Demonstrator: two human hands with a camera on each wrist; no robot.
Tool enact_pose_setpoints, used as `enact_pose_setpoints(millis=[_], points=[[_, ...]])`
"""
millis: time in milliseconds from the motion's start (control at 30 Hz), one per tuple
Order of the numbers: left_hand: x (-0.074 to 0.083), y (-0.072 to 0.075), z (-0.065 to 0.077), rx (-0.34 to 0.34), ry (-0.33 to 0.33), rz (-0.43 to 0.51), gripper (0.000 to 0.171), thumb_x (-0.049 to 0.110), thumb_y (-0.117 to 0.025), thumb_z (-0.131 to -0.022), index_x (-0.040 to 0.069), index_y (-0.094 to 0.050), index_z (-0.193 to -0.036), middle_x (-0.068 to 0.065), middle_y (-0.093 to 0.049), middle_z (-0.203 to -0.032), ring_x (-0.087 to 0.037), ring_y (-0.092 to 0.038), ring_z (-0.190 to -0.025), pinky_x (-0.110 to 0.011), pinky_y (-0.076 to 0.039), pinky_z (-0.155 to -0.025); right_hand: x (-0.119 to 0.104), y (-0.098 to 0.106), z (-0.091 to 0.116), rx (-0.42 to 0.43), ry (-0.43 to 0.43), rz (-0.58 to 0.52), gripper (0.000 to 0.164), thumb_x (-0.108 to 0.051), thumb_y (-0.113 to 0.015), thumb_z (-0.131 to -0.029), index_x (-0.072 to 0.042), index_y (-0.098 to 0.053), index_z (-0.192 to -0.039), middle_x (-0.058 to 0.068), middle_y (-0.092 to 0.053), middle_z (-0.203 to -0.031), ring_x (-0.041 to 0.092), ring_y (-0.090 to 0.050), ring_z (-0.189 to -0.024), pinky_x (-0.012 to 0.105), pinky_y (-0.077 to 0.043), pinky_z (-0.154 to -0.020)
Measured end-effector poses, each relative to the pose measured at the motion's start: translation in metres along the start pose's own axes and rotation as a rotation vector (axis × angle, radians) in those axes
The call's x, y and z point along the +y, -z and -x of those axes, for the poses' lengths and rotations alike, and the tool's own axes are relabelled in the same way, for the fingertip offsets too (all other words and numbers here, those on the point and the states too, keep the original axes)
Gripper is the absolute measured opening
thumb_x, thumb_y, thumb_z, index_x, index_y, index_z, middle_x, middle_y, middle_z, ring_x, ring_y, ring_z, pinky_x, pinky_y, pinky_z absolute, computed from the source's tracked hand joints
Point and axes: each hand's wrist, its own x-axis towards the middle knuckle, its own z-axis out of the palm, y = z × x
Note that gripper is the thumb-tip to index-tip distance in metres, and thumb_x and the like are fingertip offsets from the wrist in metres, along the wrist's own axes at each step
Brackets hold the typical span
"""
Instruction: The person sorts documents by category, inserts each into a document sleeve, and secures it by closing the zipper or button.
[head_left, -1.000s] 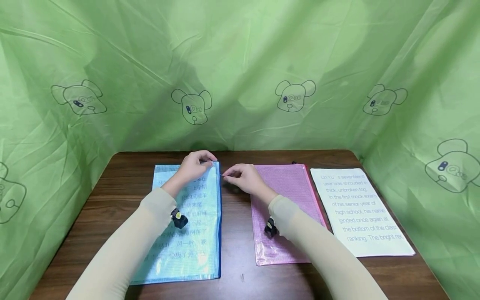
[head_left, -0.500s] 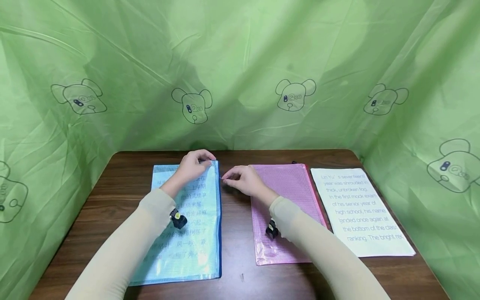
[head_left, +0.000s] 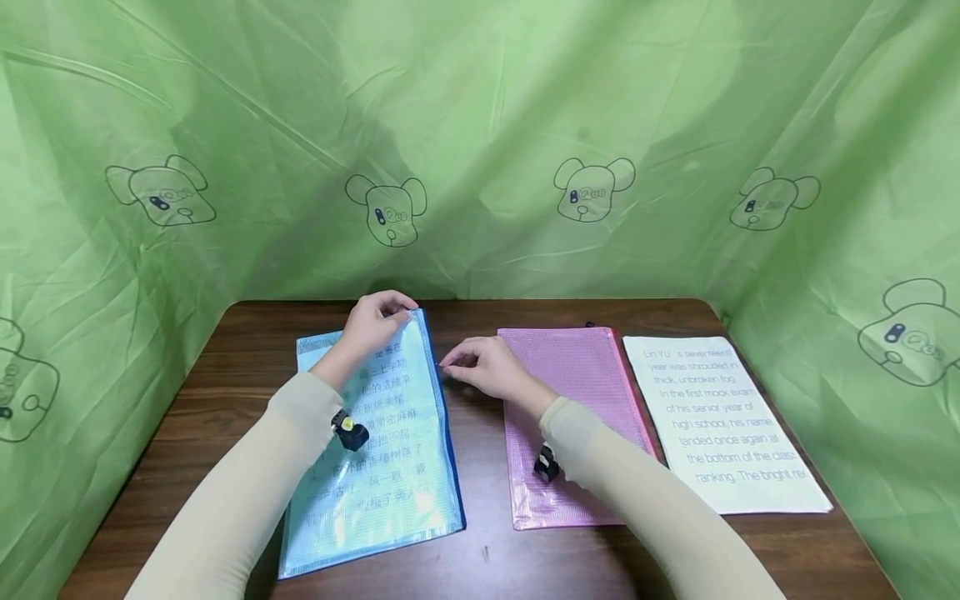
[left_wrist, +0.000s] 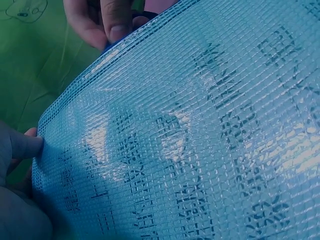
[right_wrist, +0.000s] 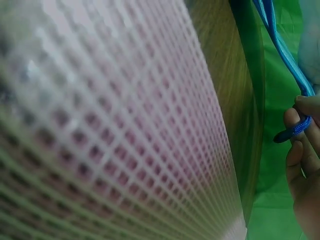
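Note:
A blue mesh zipper pouch (head_left: 397,467) lies turned slightly on the table, its far right corner raised; printed characters show through. My left hand (head_left: 371,323) pinches that corner between thumb and fingers, also seen in the left wrist view, where the hand (left_wrist: 20,170) grips the pouch's edge. Along the pouch's right edge, my right hand (head_left: 483,367) holds a small blue pull. In the right wrist view the right hand (right_wrist: 305,155) pinches the dark blue cord pull (right_wrist: 299,127) beside the blue zipper edge (right_wrist: 282,50). How far the zipper is closed cannot be told.
A pink mesh zipper pouch (head_left: 558,354) lies under my right forearm. Right of it rests a white sheet with English print (head_left: 712,417). The wooden table (head_left: 480,500) is enclosed by green fabric (head_left: 480,100) behind and at both sides.
My left hand has lifted the pouch's far corner and moved it left and away, so the pouch has turned; its near right corner has swung right. The right hand has moved slightly nearer me.

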Motion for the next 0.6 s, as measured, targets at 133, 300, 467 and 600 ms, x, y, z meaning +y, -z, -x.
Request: enact_pose_setpoints(millis=[133,300,467,600], points=[[-0.001,0.002,0.000,0.029,0.008,0.008,0.017,0.012,-0.064,-0.109,0.016,-0.079,-0.117,-0.009,-0.071,-0.105,-0.028,-0.058,-0.090,-0.041,-0.049,-0.076,-0.002,0.001,0.001,-0.027,0.011,0.016,0.008,-0.013,-0.083,-0.099,-0.015,-0.086,-0.105,-0.006,-0.081,-0.099,0.002,-0.069,-0.083,0.024,-0.058,-0.076],[-0.003,0.010,-0.004,0.081,0.023,0.019,0.017,0.013,-0.064,-0.109,0.014,-0.079,-0.117,-0.009,-0.070,-0.104,-0.028,-0.057,-0.089,-0.041,-0.048,-0.075,-0.007,0.004,0.007,-0.085,0.043,0.030,0.007,-0.014,-0.083,-0.099,-0.014,-0.086,-0.104,-0.007,-0.080,-0.100,0.003,-0.068,-0.085,0.025,-0.058,-0.077],[0.000,0.017,-0.002,0.092,0.040,0.018,0.018,0.012,-0.063,-0.109,0.012,-0.079,-0.118,-0.010,-0.068,-0.104,-0.028,-0.056,-0.086,-0.040,-0.048,-0.074,-0.011,0.005,0.013,-0.128,0.042,0.041,0.006,-0.014,-0.082,-0.100,-0.015,-0.086,-0.104,-0.007,-0.079,-0.102,0.003,-0.067,-0.084,0.024,-0.058,-0.077],[-0.003,0.021,-0.004,0.116,0.042,0.022,0.018,0.012,-0.064,-0.108,0.011,-0.079,-0.118,-0.009,-0.068,-0.105,-0.027,-0.057,-0.090,-0.038,-0.048,-0.077,-0.014,0.005,0.016,-0.155,0.046,0.042,0.006,-0.014,-0.081,-0.101,-0.015,-0.085,-0.105,-0.006,-0.079,-0.103,0.003,-0.067,-0.083,0.024,-0.058,-0.077]])
